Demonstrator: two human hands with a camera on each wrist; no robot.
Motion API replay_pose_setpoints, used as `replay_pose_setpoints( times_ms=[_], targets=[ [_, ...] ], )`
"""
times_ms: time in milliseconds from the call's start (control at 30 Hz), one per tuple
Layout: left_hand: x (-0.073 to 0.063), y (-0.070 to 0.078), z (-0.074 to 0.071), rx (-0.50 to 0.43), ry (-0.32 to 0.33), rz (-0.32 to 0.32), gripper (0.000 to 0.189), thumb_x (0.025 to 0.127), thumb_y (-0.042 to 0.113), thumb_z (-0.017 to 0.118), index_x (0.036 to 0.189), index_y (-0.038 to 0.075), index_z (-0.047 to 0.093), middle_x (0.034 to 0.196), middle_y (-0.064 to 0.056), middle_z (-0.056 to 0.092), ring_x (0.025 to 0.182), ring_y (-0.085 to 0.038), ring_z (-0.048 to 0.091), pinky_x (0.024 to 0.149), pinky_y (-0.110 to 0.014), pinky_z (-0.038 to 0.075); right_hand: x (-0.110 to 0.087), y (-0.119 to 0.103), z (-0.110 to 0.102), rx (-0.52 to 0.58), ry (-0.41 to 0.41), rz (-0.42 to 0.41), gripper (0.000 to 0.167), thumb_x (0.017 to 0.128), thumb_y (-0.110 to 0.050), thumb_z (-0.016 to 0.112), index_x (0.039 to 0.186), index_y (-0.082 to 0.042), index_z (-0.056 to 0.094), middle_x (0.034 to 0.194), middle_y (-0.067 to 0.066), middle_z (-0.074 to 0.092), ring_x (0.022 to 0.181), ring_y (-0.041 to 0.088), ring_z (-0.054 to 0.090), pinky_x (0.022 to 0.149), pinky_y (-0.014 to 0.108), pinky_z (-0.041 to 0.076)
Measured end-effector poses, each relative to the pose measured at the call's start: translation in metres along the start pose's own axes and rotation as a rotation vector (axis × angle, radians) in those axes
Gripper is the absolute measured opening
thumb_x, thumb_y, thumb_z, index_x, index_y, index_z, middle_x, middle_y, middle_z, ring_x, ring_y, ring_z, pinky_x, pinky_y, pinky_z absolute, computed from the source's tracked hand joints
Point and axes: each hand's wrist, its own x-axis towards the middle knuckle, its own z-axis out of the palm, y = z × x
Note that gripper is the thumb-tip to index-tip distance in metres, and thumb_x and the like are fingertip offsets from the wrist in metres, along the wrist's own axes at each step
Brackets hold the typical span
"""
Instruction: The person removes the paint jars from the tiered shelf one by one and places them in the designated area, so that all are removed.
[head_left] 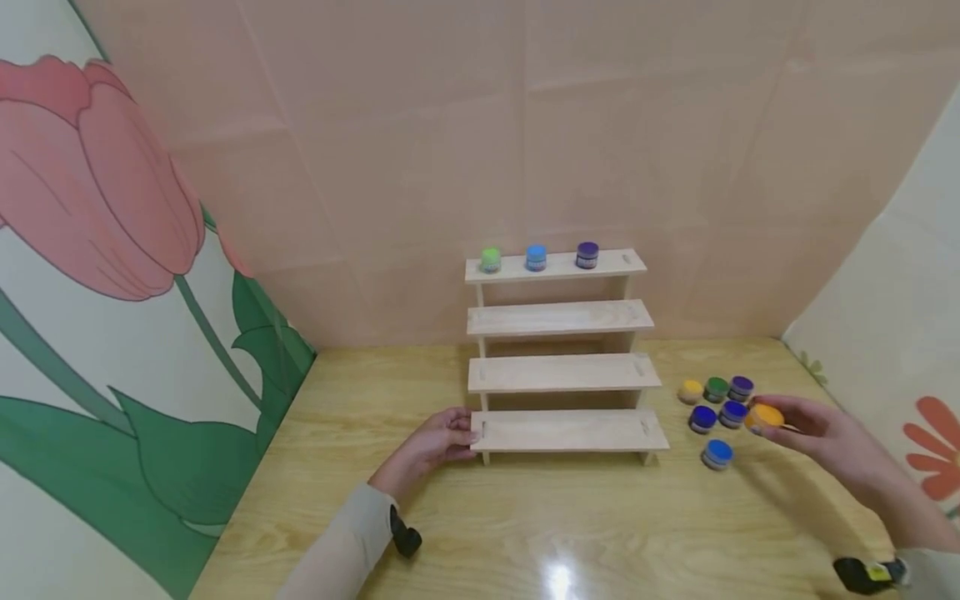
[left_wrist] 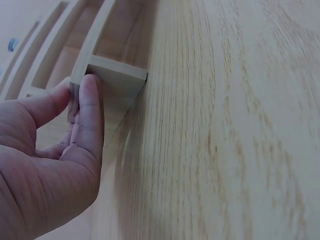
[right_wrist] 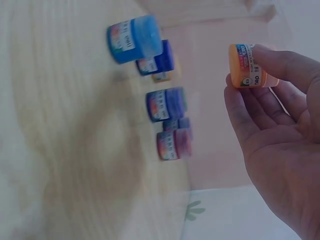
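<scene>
A four-tier wooden display stand (head_left: 566,429) rises in steps at the middle of the table. The left hand (head_left: 435,437) pinches the left end of its lowest shelf; in the left wrist view the thumb and fingers (left_wrist: 90,115) close on the board's edge. An orange paint jar (head_left: 765,416) is held by the right hand (head_left: 825,433), lifted above the table, between thumb and fingers in the right wrist view. Three jars stand on the top shelf: light green (head_left: 491,260), light blue (head_left: 536,257) and purple (head_left: 587,255).
Right of the stand several paint jars stand on the table (head_left: 585,525): yellow (head_left: 690,392), green (head_left: 716,388), purple (head_left: 741,387), two dark blue, and a blue jar (head_left: 717,454) nearest the front. A pink backdrop (head_left: 405,183) hangs behind; a flower-printed panel (head_left: 135,350) borders the left.
</scene>
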Motion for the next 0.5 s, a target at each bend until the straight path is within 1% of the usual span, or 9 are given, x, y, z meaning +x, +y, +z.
replay_pose_setpoints(
  times_ms=[133, 300, 400, 500],
  targets=[
    [-0.001, 0.001, 0.001, -0.003, 0.002, 0.002, 0.054, 0.096, -0.005, 0.062, 0.145, -0.007, 0.041, 0.109, -0.007, 0.056, 0.091, -0.017, 0.065, 0.075, -0.026, 0.063, -0.001, 0.009, 0.0, 0.022, -0.005, 0.026, 0.048, 0.101, -0.014, 0.063, 0.145, -0.002, 0.047, 0.125, -0.034, 0.056, 0.107, -0.014, 0.057, 0.08, 0.011, 0.053],
    [-0.002, 0.002, 0.002, 0.001, -0.004, 0.018, 0.054, 0.096, -0.005, 0.061, 0.146, -0.007, 0.039, 0.11, -0.007, 0.055, 0.093, -0.018, 0.064, 0.078, -0.028, 0.063, -0.002, 0.021, 0.003, 0.025, 0.006, 0.029, 0.046, 0.1, -0.008, 0.063, 0.142, 0.003, 0.049, 0.117, -0.028, 0.064, 0.103, -0.011, 0.061, 0.078, 0.011, 0.053],
    [-0.002, 0.001, 0.002, 0.0, -0.003, 0.019, 0.054, 0.096, -0.006, 0.061, 0.145, -0.007, 0.04, 0.109, -0.007, 0.055, 0.092, -0.017, 0.064, 0.078, -0.028, 0.063, -0.003, 0.028, 0.007, 0.006, -0.004, 0.064, 0.047, 0.1, -0.012, 0.065, 0.142, 0.003, 0.049, 0.115, -0.028, 0.064, 0.102, -0.011, 0.06, 0.078, 0.013, 0.054],
    [-0.002, 0.0, 0.001, 0.001, -0.003, 0.018, 0.053, 0.096, -0.006, 0.061, 0.144, -0.007, 0.04, 0.108, -0.007, 0.054, 0.092, -0.017, 0.063, 0.078, -0.028, 0.063, -0.002, 0.033, 0.009, -0.019, -0.021, 0.105, 0.05, 0.1, -0.018, 0.065, 0.143, 0.001, 0.048, 0.114, -0.032, 0.061, 0.102, -0.016, 0.056, 0.077, 0.013, 0.054]
  ],
)
